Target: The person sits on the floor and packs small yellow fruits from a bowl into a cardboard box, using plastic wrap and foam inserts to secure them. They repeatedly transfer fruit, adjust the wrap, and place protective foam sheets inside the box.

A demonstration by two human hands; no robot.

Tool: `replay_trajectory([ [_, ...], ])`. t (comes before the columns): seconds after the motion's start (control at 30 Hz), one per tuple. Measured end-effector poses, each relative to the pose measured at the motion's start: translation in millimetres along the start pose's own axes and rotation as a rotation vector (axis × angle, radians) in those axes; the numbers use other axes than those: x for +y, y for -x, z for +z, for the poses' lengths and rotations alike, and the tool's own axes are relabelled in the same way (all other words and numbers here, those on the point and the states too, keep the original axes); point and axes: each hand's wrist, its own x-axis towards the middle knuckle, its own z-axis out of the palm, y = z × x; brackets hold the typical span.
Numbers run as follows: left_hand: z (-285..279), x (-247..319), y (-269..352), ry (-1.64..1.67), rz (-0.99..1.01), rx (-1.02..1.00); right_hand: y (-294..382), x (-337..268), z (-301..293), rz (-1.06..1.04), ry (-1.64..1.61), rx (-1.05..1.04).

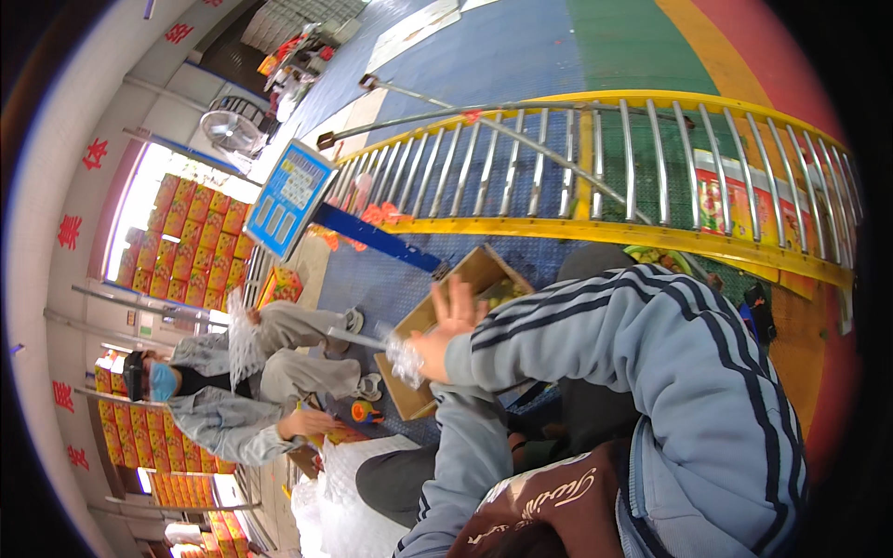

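One of my hands, at the end of the striped blue sleeve from the right, is my right hand [450, 328], raised over an open cardboard box [411, 397] with fingers spread. Crumpled clear plastic wrap [404, 361] lies at its thumb side; whether the hand grips it is unclear. Greenish round items [504, 291] show inside the box. My left sleeve [467, 418] reaches towards the same wrap, but my left hand is hidden behind the right hand and wrap. White foam netting [349, 474] lies beside my knee.
A yellow-framed roller conveyor [544, 224] runs behind the box. A blue scale display [289, 199] stands on a post. Opposite sits a masked co-worker [216, 411] with foam netting in one hand. An orange tape dispenser [364, 411] lies on the floor, and stacked printed cartons [188, 240] stand farther off.
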Motion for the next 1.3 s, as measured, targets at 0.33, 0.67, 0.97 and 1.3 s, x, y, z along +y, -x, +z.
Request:
replay_trajectory([
  [0.33, 64, 59, 52, 2.448, 0.065, -0.177, 26, 26, -46, -0.120, -0.305, -0.113],
  [0.67, 62, 39, 108, 2.352, -0.451, 0.016, 3, 63, -76, -0.098, -0.012, -0.135],
  [0.97, 42, -14, 145, 1.299, -0.549, 0.669, 2, 66, -111, 0.245, -0.516, -0.959],
  [1.3, 31, 24, 126, 1.723, -0.756, 0.517, 28, 7, -145, -0.105, 1.028, -0.719],
])
